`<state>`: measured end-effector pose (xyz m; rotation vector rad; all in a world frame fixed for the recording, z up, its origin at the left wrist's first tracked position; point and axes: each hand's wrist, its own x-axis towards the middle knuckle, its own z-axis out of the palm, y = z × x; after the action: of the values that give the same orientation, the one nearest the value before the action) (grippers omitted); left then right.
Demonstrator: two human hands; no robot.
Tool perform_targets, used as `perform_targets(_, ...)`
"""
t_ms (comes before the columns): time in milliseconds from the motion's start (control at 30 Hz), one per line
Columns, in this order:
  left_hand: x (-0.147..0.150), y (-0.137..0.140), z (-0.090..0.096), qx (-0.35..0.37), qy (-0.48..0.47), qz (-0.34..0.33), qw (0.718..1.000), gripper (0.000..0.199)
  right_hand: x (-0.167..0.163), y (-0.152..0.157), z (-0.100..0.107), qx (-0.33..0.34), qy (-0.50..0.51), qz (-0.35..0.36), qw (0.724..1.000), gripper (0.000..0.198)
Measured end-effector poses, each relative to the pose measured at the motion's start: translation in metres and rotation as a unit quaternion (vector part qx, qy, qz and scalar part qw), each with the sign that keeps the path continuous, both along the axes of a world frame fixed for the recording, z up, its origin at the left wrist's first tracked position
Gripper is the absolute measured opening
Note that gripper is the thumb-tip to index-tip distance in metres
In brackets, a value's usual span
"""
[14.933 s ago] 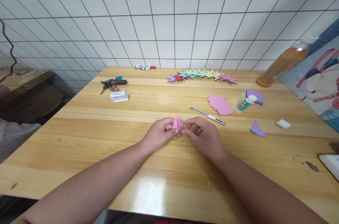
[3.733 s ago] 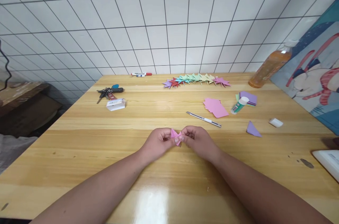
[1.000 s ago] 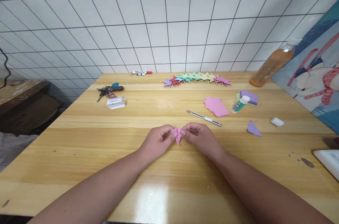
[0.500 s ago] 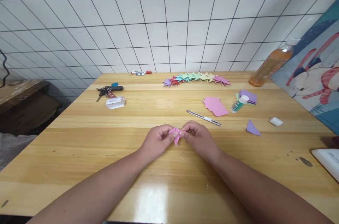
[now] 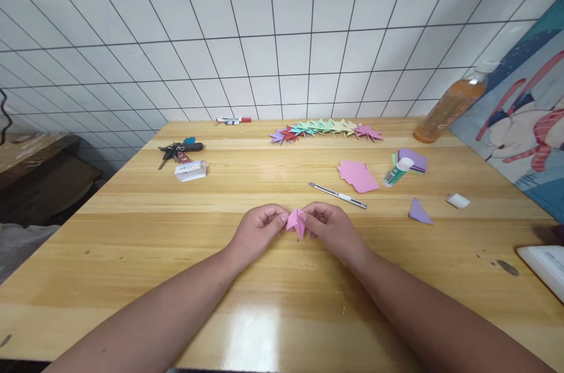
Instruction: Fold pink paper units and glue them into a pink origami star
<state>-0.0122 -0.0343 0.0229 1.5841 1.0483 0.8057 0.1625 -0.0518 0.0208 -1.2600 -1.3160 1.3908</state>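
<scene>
A small folded pink paper is held between both hands just above the wooden table. My left hand pinches its left edge between thumb and forefinger. On the other side, my right hand grips it with the thumb on top. Folded points of the paper hang downward. Beyond the hands lies a slim utility knife. Farther back is a stack of pink paper squares.
A row of folded paper stars lies near the wall. At right are a glue stick, coloured paper squares, a purple folded triangle, an eraser and a bottle. Keys, a small box and a marker are at left.
The pink paper has opened out and shifted slightly right. My left fingers have slid from its middle to its left edge, while my right hand keeps its hold.
</scene>
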Motion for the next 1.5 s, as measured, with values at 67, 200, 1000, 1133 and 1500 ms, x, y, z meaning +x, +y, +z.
perform_targets(67, 0.0, -0.0001, 0.0001, -0.003, -0.004, 0.003, 1.0, 0.025, 0.0004, 0.0003, -0.0006, 0.008, -0.01, 0.006, 1.0, 0.024)
perform_targets(200, -0.0001, 0.0001, -0.0012, -0.015, 0.012, -0.016, 1.0, 0.026, 0.0008, 0.0001, 0.0006, 0.011, -0.02, 0.002, 1.0, 0.023)
perform_targets(1000, 0.0038, -0.0023, 0.0006, -0.028, 0.036, -0.037, 0.998, 0.021, 0.0028, 0.0022, 0.0037, -0.037, -0.02, 0.002, 0.999, 0.021)
perform_targets(1133, 0.0058, -0.0037, -0.0006, 0.0, 0.05, -0.016, 0.999, 0.017, 0.0028, 0.0024, 0.0018, -0.04, -0.025, 0.004, 0.999, 0.021)
perform_targets(1500, 0.0049, -0.0035, -0.0062, 0.024, 0.084, 0.002, 0.996, 0.021, 0.0044, 0.0022, 0.0032, -0.035, -0.026, 0.033, 0.998, 0.023)
